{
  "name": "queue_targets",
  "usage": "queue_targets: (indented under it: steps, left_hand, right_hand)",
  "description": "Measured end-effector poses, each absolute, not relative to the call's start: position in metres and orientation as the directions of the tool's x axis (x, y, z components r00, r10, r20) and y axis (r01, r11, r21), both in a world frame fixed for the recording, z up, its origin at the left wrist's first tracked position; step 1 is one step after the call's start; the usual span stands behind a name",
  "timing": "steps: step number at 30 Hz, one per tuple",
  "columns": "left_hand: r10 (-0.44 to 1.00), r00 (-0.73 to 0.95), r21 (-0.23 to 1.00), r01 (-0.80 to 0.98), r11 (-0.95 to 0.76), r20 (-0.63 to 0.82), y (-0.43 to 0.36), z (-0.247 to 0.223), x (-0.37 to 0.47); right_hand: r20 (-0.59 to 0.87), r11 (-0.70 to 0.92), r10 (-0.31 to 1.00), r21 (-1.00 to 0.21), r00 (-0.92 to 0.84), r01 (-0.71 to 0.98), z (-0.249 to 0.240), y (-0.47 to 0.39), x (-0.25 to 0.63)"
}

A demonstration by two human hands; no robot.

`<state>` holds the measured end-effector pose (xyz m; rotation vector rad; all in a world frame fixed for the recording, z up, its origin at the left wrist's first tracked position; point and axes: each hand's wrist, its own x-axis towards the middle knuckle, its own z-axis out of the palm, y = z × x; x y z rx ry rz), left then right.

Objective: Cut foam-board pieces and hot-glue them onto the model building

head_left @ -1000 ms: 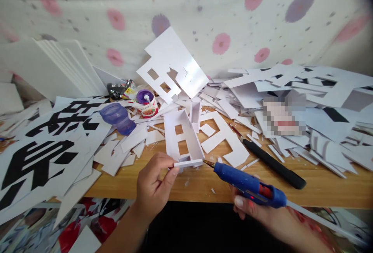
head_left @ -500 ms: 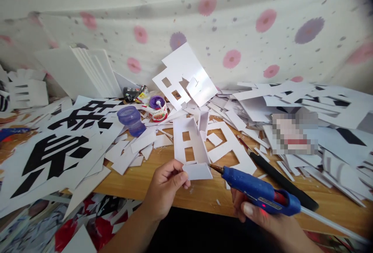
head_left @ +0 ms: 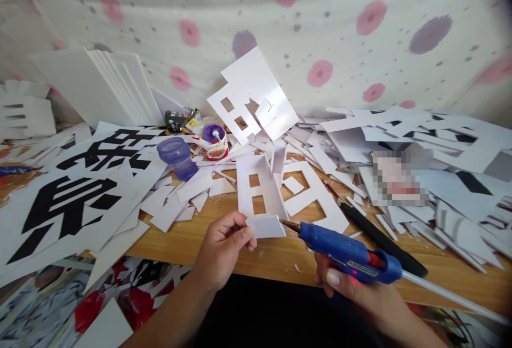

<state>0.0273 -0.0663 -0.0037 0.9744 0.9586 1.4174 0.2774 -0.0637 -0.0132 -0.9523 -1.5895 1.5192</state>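
My left hand [head_left: 224, 246] pinches a small white board strip [head_left: 264, 227] between thumb and fingers, just in front of a white foam board character piece [head_left: 245, 188] with upright walls along its edge. My right hand [head_left: 352, 289] is wrapped round a blue hot glue gun [head_left: 340, 246], its red light lit and a clear glue stick [head_left: 452, 297] poking out of the back. The gun's metal nozzle [head_left: 291, 226] is at the strip's upper right corner. A flat cut-out white board [head_left: 308, 204] lies right beside the walled piece.
Behind stand a purple cup [head_left: 178, 158] and a paper tub [head_left: 216, 148]. A black-handled knife [head_left: 380, 236] lies to the right. White scraps [head_left: 196, 188] cover much of the table, and sheets with black characters [head_left: 76, 204] lie left. A cut-out panel [head_left: 256, 92] leans at the back.
The nozzle and the strip have shifted slightly left and up in view, with the nozzle now at the strip's top corner. The whole view has also shifted a little. Both hands keep their hold.
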Motion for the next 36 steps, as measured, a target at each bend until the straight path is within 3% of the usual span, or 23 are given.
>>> queue_targets:
  steps: [20,36]
  left_hand:
    - [1.000,-0.005,0.952,-0.304,-0.031,0.031,-0.065,0.003,0.025]
    - [1.000,-0.021,0.909,-0.417,0.007,-0.017,-0.065,0.003,0.026]
  right_hand:
    - [0.036,0.065,0.885,-0.997,-0.465,0.047,-0.016,-0.063,0.283]
    - [0.008,0.064,0.877,-0.993,-0.481,0.099,-0.026,-0.069,0.290]
